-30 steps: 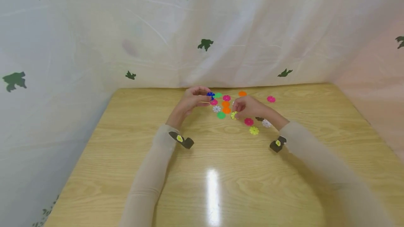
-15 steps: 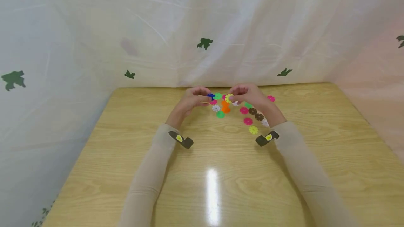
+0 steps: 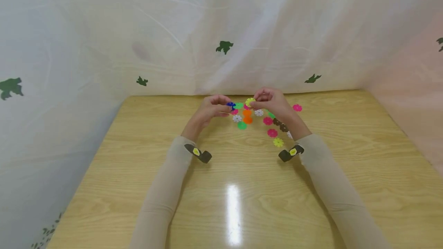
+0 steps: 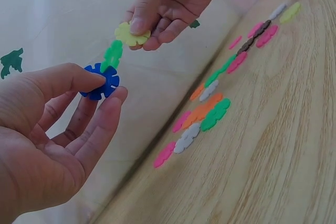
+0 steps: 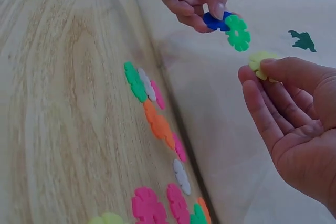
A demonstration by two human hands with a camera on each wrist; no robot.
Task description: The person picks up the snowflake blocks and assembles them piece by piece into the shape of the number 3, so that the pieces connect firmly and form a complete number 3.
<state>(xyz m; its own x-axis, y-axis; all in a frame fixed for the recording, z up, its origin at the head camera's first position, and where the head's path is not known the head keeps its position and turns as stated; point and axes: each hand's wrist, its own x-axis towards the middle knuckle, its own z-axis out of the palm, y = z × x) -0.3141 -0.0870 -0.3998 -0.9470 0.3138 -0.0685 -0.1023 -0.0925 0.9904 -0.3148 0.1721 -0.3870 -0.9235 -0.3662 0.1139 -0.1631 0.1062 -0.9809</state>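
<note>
Yellow disc has moved toward the green disc, hands pinching yellow at right, blue disc at left.

Head view: taken from above and behind forearms, aimed forward and down; tabletop and cloth backdrop seen farther off. Left wrist view: taken close beside left hand, faced toward right hand, tabletop slanted at right. Right wrist view: taken close beside right hand, faced toward left hand, tabletop slanted at left. Blue disc, green disc shared by both wrist views.
</note>
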